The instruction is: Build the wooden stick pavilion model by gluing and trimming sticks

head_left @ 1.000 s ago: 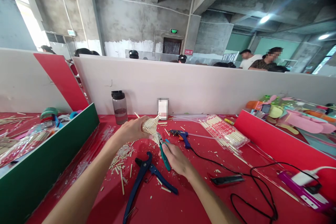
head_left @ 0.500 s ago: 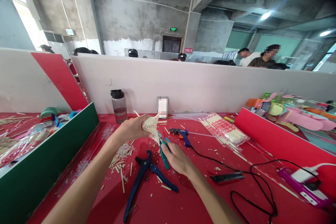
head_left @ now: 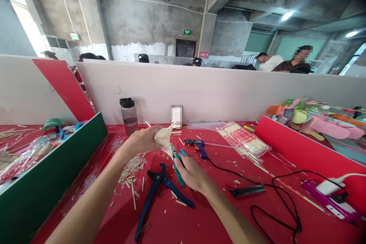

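My left hand point(head_left: 143, 139) is closed around a pale craft piece built of short wooden sticks point(head_left: 163, 138), raised above the red table. Green-handled pliers or cutters point(head_left: 178, 171) are gripped in my right hand point(head_left: 190, 169), their metal jaws touching or very near the lower edge of the stick piece. Exactly where the jaws meet the wood is too small to tell. Below both hands lies a dark blue pipe cutter point(head_left: 156, 183) with its handles spread. Small stick offcuts point(head_left: 130, 175) are scattered under my left forearm.
A blue glue gun point(head_left: 200, 148) lies beyond my right hand, its black cord running to a purple power strip point(head_left: 331, 202). Bagged sticks point(head_left: 246, 141), a black utility knife point(head_left: 247, 191) and a water bottle point(head_left: 129, 116) are around. Green point(head_left: 57, 175) and red point(head_left: 309, 148) dividers flank the table.
The pliers and my right hand have shifted very slightly; the left hand keeps its hold on the stick piece. The view has moved a little.
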